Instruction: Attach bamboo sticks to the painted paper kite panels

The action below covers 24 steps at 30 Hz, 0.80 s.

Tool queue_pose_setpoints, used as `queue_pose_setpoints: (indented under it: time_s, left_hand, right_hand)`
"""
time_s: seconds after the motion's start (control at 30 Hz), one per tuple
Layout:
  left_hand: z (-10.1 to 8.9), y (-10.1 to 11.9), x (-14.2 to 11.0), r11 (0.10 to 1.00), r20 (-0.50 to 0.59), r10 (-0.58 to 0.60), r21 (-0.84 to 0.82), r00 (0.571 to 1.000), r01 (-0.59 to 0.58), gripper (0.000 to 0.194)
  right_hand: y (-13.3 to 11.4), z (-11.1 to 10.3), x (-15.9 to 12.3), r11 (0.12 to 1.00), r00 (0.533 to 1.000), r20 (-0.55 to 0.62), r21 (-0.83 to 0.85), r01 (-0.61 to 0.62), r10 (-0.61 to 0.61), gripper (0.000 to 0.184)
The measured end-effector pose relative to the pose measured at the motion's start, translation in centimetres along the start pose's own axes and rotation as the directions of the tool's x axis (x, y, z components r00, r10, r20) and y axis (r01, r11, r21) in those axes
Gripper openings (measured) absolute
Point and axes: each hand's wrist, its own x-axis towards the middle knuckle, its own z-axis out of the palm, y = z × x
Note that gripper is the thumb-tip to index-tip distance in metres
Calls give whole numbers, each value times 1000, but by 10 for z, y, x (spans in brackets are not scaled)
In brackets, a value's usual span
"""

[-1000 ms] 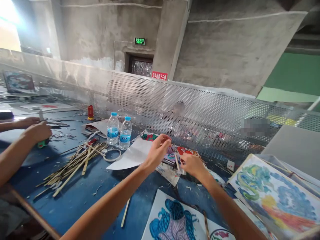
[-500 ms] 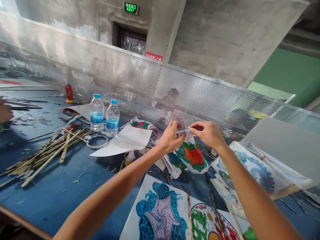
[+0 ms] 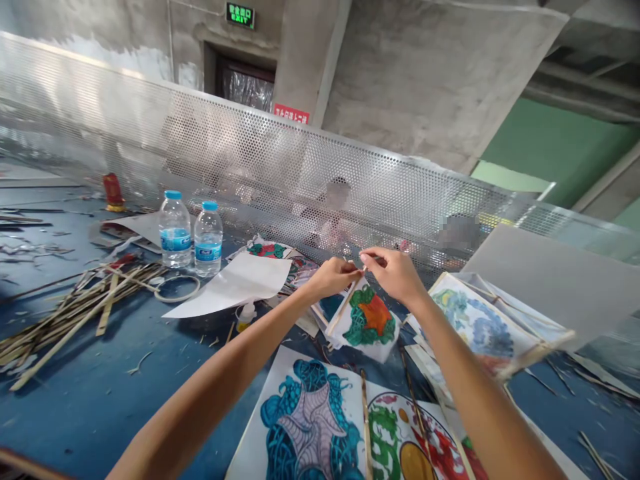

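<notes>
My left hand [image 3: 336, 279] pinches the top corner of a painted paper panel [image 3: 373, 321] with an orange star on green. A thin bamboo strip runs along the panel's left edge. My right hand [image 3: 395, 272] meets the left at that corner, thumb and forefinger closed on it; the exact spot between the fingertips is too small to make out. Below my forearms lies a sheet with a lilac starfish on blue [image 3: 315, 427]. Beside it is a round red and green painting [image 3: 400, 433], with bamboo strips across it.
Two water bottles [image 3: 175, 232] stand left of a curled white sheet [image 3: 235, 287]. A pile of bamboo strips [image 3: 95, 300] and a ring [image 3: 177, 289] lie further left. At right sits a box-like paper frame [image 3: 490, 327]. A perforated metal screen [image 3: 280, 167] closes the back; people show behind it.
My hands have drawn together at the panel's top corner. The panel has turned, and its bamboo-edged side now shows. The whole view has shifted slightly.
</notes>
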Motion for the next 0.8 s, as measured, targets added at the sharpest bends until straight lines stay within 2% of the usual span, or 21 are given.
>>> queue_pose_setpoints:
  time_s: [0.13, 0.3, 0.6, 0.8]
  left_hand:
    - [14, -4, -4, 982, -16, -155, -110, 988, 153, 54]
    - [26, -2, -10, 924, -65, -343, -205, 937, 324, 49]
    - [30, -27, -7, 908, -197, -392, -238, 899, 345, 39]
    - [29, -36, -1, 884, -247, -432, -305, 867, 354, 34]
  right_hand:
    - [5, 3, -19, 996, 997, -8, 49, -74, 75, 17]
    - [9, 11, -25, 977, 991, -37, 178, -116, 125, 22]
    - [-15, 11, -56, 984, 986, -132, 157, -80, 101, 12]
    - [-38, 11, -92, 999, 989, -143, 6, 49, -47, 10]
